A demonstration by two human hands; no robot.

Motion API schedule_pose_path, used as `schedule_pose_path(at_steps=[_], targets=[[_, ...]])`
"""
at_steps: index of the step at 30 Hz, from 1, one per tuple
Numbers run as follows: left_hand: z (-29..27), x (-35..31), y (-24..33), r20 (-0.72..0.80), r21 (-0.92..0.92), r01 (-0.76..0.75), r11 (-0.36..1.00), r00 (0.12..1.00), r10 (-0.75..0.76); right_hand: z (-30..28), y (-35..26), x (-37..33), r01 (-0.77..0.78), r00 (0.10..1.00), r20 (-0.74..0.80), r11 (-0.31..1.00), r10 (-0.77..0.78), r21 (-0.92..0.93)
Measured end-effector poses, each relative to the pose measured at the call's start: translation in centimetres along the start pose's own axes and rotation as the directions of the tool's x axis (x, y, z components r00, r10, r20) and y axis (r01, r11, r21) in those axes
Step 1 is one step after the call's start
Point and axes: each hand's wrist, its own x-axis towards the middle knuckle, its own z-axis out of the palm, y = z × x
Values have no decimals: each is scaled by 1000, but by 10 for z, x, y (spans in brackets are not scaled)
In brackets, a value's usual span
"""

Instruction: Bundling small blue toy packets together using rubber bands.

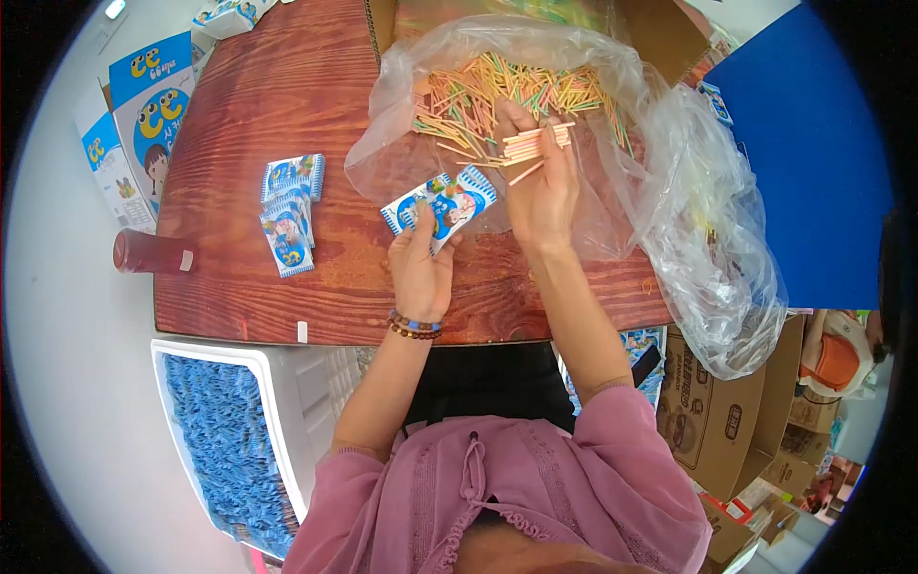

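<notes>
My left hand (421, 273) pinches small blue-and-white packets (464, 203) between thumb and fingers, one overlapping another, above the wooden table (354, 297). To its right, my right hand (543, 206) is closed around a small bundle of thin pale pink and yellow sticks (535, 143), with one stick poking out lower down. Just beyond lies a loose heap of pink, yellow and green sticks (507, 86) on a clear plastic bag (708, 191) spread across the table. Left of my left hand, several more blue-and-white packets (287, 239) lie overlapping in a short row.
A reddish-brown jar (153, 253) lies at the table's left edge, near a printed blue-and-white carton (148, 124). Below left stands a white foam box (263, 359) full of blue packets. A brown carton (703, 411) sits below right, and a blue panel (813, 143) rises at right.
</notes>
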Motion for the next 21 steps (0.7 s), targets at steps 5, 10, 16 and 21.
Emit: schedule_pose_path(at_steps=[5, 10, 16, 21], targets=[[2, -2, -1, 31, -5, 13, 1000, 999, -13, 15, 4, -9, 121, 992, -9, 983, -124, -134], [5, -5, -1, -3, -30, 22, 999, 1000, -22, 26, 15, -15, 190, 980, -21, 962, -198, -197], [-2, 0, -3, 28, -103, 90, 991, 996, -87, 18, 20, -22, 229, 973, 45, 950, -225, -213], [-1, 0, -6, 22, -118, 78, 990, 997, -76, 19, 22, -33, 232, 973, 43, 946, -229, -227]])
